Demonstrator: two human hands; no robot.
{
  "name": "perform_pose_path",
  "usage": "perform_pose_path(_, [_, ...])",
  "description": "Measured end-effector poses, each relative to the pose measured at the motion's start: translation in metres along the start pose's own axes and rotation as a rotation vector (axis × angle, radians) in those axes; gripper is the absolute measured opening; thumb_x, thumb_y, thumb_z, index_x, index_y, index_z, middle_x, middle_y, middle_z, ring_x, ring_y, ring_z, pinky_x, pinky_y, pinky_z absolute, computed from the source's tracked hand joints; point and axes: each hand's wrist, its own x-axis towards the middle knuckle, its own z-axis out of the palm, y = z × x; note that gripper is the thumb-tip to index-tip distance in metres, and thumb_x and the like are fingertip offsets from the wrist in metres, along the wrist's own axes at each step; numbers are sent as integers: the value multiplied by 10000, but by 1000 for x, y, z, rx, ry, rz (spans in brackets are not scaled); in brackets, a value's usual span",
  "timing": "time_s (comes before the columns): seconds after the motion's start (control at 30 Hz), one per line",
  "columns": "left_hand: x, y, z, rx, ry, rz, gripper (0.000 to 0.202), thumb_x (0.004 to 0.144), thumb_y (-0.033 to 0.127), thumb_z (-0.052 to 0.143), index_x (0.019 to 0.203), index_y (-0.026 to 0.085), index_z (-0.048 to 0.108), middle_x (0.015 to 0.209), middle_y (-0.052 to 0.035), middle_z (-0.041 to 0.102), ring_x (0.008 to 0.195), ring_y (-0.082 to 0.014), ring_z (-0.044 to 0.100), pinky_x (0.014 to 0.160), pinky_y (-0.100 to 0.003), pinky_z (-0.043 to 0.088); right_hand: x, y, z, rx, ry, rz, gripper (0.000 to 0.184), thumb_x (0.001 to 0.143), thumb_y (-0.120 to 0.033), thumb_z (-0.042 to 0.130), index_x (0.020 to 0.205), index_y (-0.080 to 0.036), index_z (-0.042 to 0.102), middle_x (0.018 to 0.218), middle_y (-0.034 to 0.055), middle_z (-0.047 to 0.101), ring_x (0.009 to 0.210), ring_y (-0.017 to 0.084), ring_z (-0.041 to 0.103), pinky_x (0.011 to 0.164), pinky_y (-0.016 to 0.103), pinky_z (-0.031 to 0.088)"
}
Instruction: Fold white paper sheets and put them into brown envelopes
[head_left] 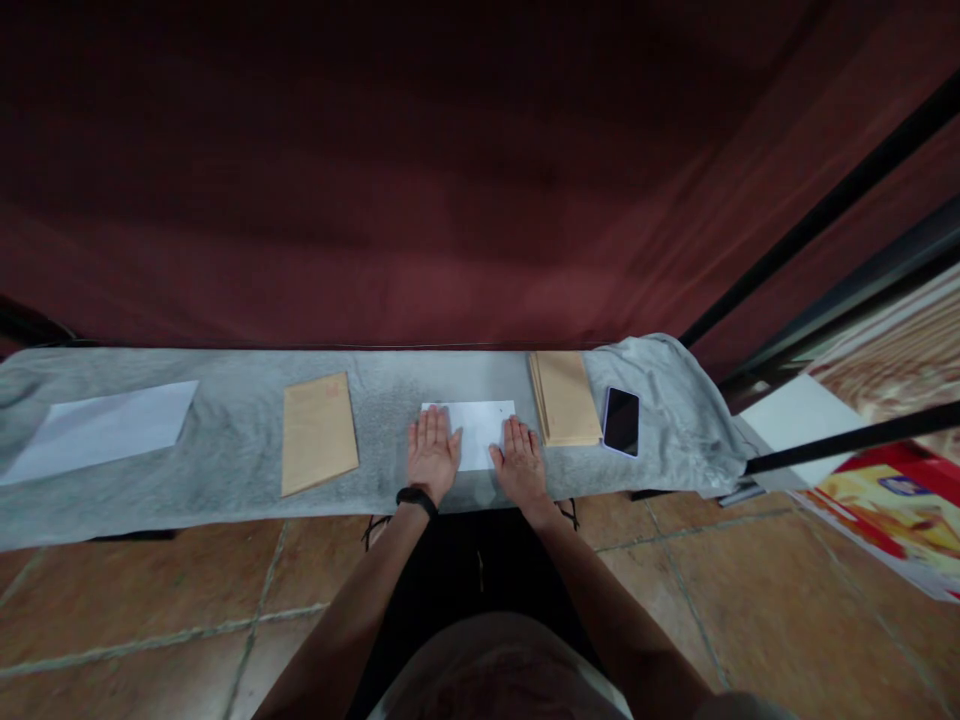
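A white sheet of paper (480, 435) lies flat on the grey cloth in front of me, longer from side to side. My left hand (433, 455) rests flat over its left end, fingers stretched out and pointing away from me. Over the right end lies my right hand (520, 462), also flat with straight fingers. Whether the paper is folded I cannot tell. To the left of my left hand is a single brown envelope (320, 433), slightly turned. Several brown envelopes in a stack (568, 398) lie just beyond my right hand.
A grey cloth (232, 430) covers the long narrow table. More white paper (112, 430) lies at the far left, and a phone (622, 420) right of the stack. A dark red curtain (420, 250) hangs behind. At right are dark bars (862, 440) and a red-yellow box (900, 505).
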Motion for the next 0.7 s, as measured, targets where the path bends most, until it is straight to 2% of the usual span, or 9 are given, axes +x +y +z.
perform_pose_path(0.1, [-1, 30, 8, -59, -110, 194, 613, 1032, 398, 227, 1571, 110, 272, 1634, -111, 280, 1531, -226, 187, 1254, -437, 162, 0, 0, 1, -7, -18, 6, 602, 1043, -381, 355, 1541, -46, 317, 1569, 216, 370, 1457, 313, 353, 1182, 523, 274])
perform_pose_path(0.17, [0, 46, 14, -69, -166, 233, 613, 1033, 404, 230, 1562, 102, 289, 1631, -111, 288, 1529, -222, 195, 1250, -431, 172, 1, 0, 1, -13, -34, 9, 572, 1041, -325, 339, 1543, -50, 314, 1580, 201, 358, 1464, 308, 342, 1186, 525, 263])
perform_pose_path(0.23, [3, 52, 18, -61, -185, 235, 622, 1031, 422, 240, 1557, 96, 300, 1631, -113, 284, 1528, -226, 198, 1250, -432, 170, 1, 0, 0, -16, -42, 4, 560, 1039, -294, 327, 1542, -48, 315, 1587, 192, 348, 1467, 310, 334, 1188, 532, 256])
perform_pose_path(0.3, [7, 47, 19, -45, -171, 223, 632, 1028, 440, 251, 1560, 102, 298, 1631, -110, 282, 1528, -227, 199, 1250, -432, 164, 1, 0, 0, -15, -36, -1, 566, 1042, -309, 331, 1539, -39, 319, 1587, 197, 346, 1465, 316, 333, 1189, 534, 256])
perform_pose_path(0.53, [12, 1, 11, 27, -101, 112, 643, 1026, 438, 250, 1571, 98, 271, 1630, -130, 274, 1530, -244, 193, 1249, -450, 158, 0, 2, -1, 6, 7, -11, 572, 1046, -335, 356, 1542, -53, 319, 1575, 202, 367, 1461, 312, 344, 1187, 531, 275])
perform_pose_path(0.7, [10, -3, 9, 37, -82, 84, 639, 1017, 439, 285, 1574, 128, 277, 1643, -125, 242, 1532, -258, 181, 1247, -459, 155, 15, -19, -1, 40, 3, 94, 543, 1046, -331, 348, 1498, -34, 399, 1552, 209, 403, 1465, 330, 337, 1195, 571, 237])
